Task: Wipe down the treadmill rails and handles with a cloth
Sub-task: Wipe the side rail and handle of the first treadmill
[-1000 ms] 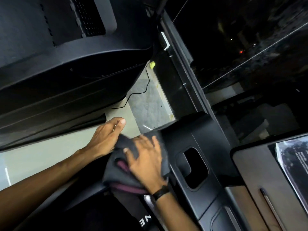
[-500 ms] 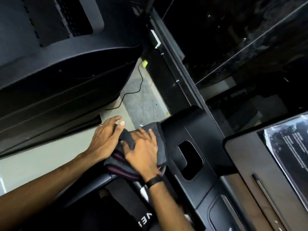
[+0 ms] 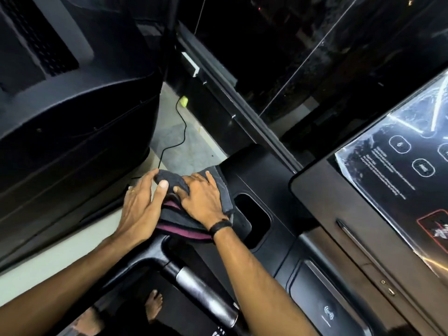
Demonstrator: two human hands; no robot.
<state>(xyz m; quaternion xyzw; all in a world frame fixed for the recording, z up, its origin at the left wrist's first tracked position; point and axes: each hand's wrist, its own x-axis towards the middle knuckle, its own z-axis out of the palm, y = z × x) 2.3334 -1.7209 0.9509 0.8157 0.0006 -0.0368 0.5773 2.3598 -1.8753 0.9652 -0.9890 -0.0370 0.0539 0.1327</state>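
dark grey cloth (image 3: 208, 187) with maroon stripes, bunched and folded over the top of the black treadmill handle (image 3: 157, 253), right at the console's corner. below it the handle runs down toward the viewer into a silver metal grip section (image 3: 203, 291), bare and uncovered.

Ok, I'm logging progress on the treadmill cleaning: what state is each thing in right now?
cloth: bunched and folded on the console's corner, under both hands.
left hand: thumb and fingers curled round the cloth's edge.
right hand: fingers spread flat, pressing the cloth down.
handle: bare, cloth not on its silver section.
screen: lit, covered in wrinkled plastic film.
cup recess: looks empty.
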